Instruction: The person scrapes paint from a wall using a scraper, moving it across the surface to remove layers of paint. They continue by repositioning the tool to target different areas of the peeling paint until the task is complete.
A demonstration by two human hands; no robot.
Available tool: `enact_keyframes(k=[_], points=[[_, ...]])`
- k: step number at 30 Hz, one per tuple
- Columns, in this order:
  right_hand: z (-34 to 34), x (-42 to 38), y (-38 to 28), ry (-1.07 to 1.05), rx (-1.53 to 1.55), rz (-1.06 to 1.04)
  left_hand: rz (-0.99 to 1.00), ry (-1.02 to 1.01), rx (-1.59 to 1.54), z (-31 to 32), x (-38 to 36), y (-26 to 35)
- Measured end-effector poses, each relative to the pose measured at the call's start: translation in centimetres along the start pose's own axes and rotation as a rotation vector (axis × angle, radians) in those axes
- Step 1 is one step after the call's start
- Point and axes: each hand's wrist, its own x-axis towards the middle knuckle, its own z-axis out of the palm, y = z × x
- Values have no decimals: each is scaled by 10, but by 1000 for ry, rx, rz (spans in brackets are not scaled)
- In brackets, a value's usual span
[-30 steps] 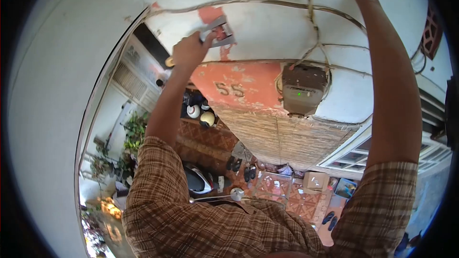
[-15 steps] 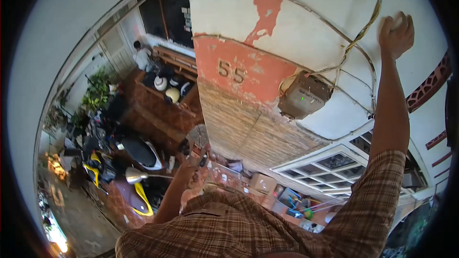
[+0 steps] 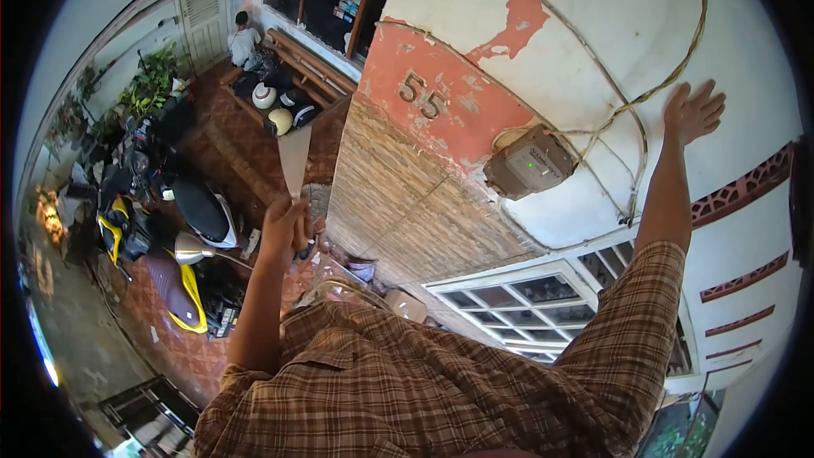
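Observation:
My left hand [image 3: 284, 229] is closed round the handle of a scraper [image 3: 294, 157], whose wide flat metal blade points up, away from my body. Stretched out to the right, my right hand [image 3: 697, 114] rests at the white wall [image 3: 593, 8] with its fingers spread and nothing in them. Near it, twisted cables [image 3: 649, 95] run down the wall to a brown meter box [image 3: 530, 163] with a small green light. Left of the box is a peeling orange-red patch [image 3: 458, 102] bearing the number 55.
Stone-look cladding [image 3: 407, 178] and a white-framed window [image 3: 517, 301] are lower on the wall. Motorcycles [image 3: 199, 208] stand at the left. A seated person [image 3: 243, 41] is by a wooden bench [image 3: 318, 68] holding helmets [image 3: 264, 95]. Plants [image 3: 153, 80] are beyond.
My left hand has risen, and the scraper blade now shows clearly. The fingers of my right hand, curled before, are spread, and that hand is lower in view. The whole view has shifted.

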Motion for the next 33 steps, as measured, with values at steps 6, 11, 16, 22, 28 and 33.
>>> enact_keyframes(k=[6, 11, 16, 22, 28, 33], points=[[3, 1, 3, 15, 11, -16, -552, 292, -498, -123, -22, -161], [2, -3, 4, 21, -3, -41, -321, 415, -303, -91, -95, -66], [20, -1, 22, 36, -108, -76, 169, 309, 328, -68, -78, 5], [73, 9, 83, -93, -468, -209, 627, 497, 938, -32, -105, 68], [94, -4, 96, 28, -499, -233, 838, 616, 720, -54, -149, 82], [99, -5, 109, -34, -645, -282, 977, 595, 820, -60, -184, 133]])
